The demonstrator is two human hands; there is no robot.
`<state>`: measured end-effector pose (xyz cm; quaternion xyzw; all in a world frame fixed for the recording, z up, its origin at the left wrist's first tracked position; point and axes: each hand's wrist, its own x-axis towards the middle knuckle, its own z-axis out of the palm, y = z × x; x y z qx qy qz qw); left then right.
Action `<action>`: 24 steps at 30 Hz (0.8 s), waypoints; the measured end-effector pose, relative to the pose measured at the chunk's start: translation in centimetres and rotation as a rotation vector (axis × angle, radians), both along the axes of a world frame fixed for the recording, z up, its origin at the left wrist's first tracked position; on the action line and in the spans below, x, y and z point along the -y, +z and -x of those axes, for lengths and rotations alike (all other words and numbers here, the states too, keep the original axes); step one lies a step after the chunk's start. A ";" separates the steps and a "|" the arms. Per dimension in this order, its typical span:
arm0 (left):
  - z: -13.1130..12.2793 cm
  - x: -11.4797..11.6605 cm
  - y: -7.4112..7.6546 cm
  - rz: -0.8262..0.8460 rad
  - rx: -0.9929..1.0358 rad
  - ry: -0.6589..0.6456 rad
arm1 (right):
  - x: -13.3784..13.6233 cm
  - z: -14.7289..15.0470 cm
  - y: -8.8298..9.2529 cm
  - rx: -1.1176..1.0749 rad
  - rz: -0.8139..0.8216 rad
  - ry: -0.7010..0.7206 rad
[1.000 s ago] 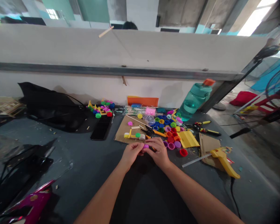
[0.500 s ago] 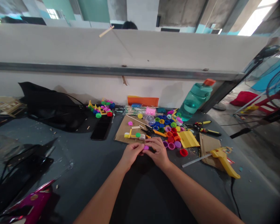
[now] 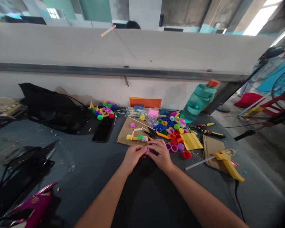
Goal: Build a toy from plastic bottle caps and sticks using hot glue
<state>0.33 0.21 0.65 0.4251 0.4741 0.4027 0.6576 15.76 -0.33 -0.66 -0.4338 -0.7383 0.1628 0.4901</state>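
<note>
left hand (image 3: 133, 157) and right hand (image 3: 161, 155) together pinch a small purple cap (image 3: 148, 150) between them, just in front of the cardboard (image 3: 123, 134). beyond heaped colored caps (image 3: 173, 142), a translucent teal bottle (image 3: 196, 103) stands on the bench (image 3: 90, 171), seemingly part-filled with liquid.

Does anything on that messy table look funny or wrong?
A little. One red cap sits just outside the cluster of caps, and pale scraps litter the table. The teal water bottle looks tilted, but the post beside it slants too, so maybe it's only the picture.
</note>
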 end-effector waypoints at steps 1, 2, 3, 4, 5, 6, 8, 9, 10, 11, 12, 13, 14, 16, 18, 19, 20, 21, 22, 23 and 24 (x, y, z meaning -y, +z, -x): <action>0.0 0.0 0.0 0.000 -0.001 0.002 | 0.0 0.0 0.0 -0.002 0.000 -0.001; 0.0 0.0 0.0 0.004 0.002 0.006 | 0.0 0.0 0.0 -0.005 0.001 -0.005; 0.0 0.0 0.0 0.011 0.009 0.008 | -0.1 0.0 -0.1 -0.008 0.000 -0.009; 0.0 0.0 0.0 0.018 0.018 0.008 | -0.1 0.0 -0.1 -0.012 -0.002 -0.014; 0.0 0.0 0.0 0.023 0.027 0.007 | -0.1 0.0 -0.1 -0.014 -0.003 -0.018; 0.0 0.0 0.0 0.026 0.033 0.007 | -0.1 0.0 -0.1 -0.014 -0.003 -0.019; 0.0 0.0 0.0 0.026 0.036 0.007 | 0.0 0.0 -0.1 -0.013 0.001 -0.015; 0.0 0.0 0.0 0.024 0.034 0.012 | 0.0 0.1 -0.1 -0.014 0.004 -0.012; 0.0 0.0 0.0 0.021 0.033 0.017 | 0.0 0.1 0.0 -0.017 0.007 -0.009; 0.0 0.0 0.0 0.020 0.033 0.020 | 0.1 0.1 0.0 -0.021 0.009 -0.008; 0.0 0.0 0.0 0.022 0.033 0.025 | 0.1 0.1 0.1 -0.027 0.009 -0.008; 0.0 0.0 0.0 0.026 0.032 0.029 | 0.1 0.1 0.1 -0.033 0.008 -0.009; 0.0 0.0 0.0 0.032 0.031 0.035 | 0.1 0.1 0.1 -0.037 0.007 -0.010; 0.0 0.0 -0.1 0.048 0.039 0.054 | 0.0 0.1 0.1 -0.046 0.007 -0.012; 0.0 -0.1 -0.1 0.063 0.067 0.067 | 0.0 0.0 0.2 -0.057 0.009 -0.021; 0.1 -0.1 -0.1 0.069 0.080 0.067 | 0.0 -0.1 0.2 -0.063 0.011 -0.027; 0.1 -0.1 -0.1 0.074 0.088 0.065 | 0.0 -0.1 0.2 -0.069 0.013 -0.033; 0.1 -0.2 -0.1 0.078 0.088 0.060 | 0.0 -0.1 0.3 -0.072 0.016 -0.038; 0.1 -0.2 -0.1 0.080 0.084 0.057 | 0.0 -0.1 0.4 -0.073 0.021 -0.039; 0.1 -0.2 -0.1 0.080 0.076 0.057 | 0.0 -0.1 0.5 -0.070 0.030 -0.035; 0.1 -0.2 -0.1 0.078 0.069 0.059 | 0.1 0.0 0.6 -0.063 0.039 -0.026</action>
